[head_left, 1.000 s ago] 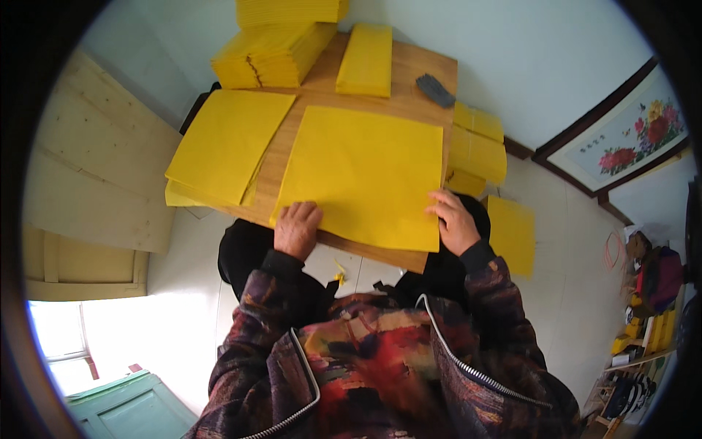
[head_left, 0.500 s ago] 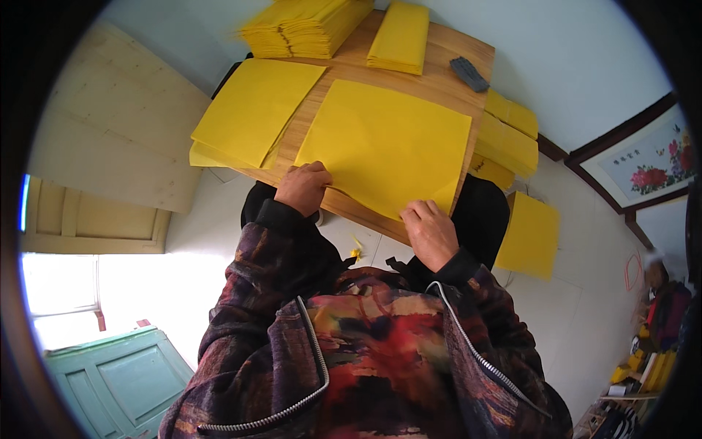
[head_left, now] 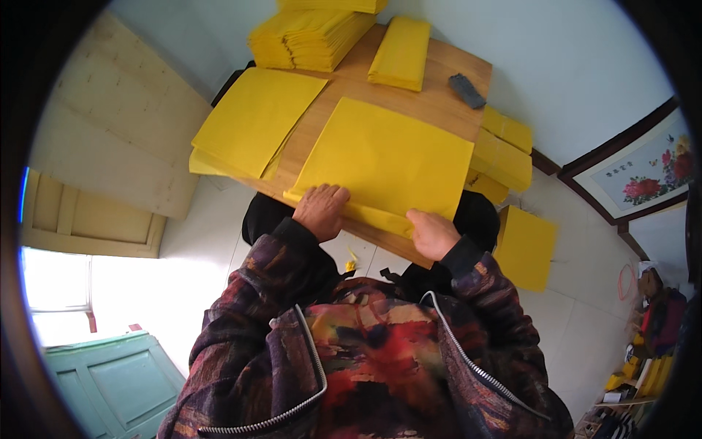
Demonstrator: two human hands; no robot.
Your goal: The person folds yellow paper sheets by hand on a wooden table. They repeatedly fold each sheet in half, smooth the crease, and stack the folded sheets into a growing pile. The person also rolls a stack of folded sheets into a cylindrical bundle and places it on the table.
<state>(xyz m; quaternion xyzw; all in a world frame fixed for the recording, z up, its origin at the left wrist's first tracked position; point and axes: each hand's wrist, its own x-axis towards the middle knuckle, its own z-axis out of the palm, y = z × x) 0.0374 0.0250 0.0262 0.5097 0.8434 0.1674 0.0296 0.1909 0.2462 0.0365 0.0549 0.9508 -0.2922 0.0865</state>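
Observation:
A large yellow sheet (head_left: 391, 154), of paper or thin cloth, lies in front of me on the wooden table (head_left: 446, 66). Its near edge is folded over in a narrow strip. My left hand (head_left: 322, 212) presses on the left part of that fold, fingers bent and close together. At the right end of the strip, my right hand (head_left: 433, 234) pinches the edge between thumb and fingers. To the left lies a small pile of similar yellow sheets (head_left: 256, 121), its lower sheets sticking out unevenly.
At the table's back stand a thick stack of folded yellow sheets (head_left: 311, 40) and a narrower folded bundle (head_left: 398, 51). A dark grey object (head_left: 466, 91) lies near the right edge. More yellow bundles (head_left: 504, 150) sit beyond that edge, with a yellow block (head_left: 526, 249) on the floor.
The sheet's near edge has been turned up into a narrow fold. My left hand has moved right along it, and my right hand now pinches its end. The view has shifted slightly.

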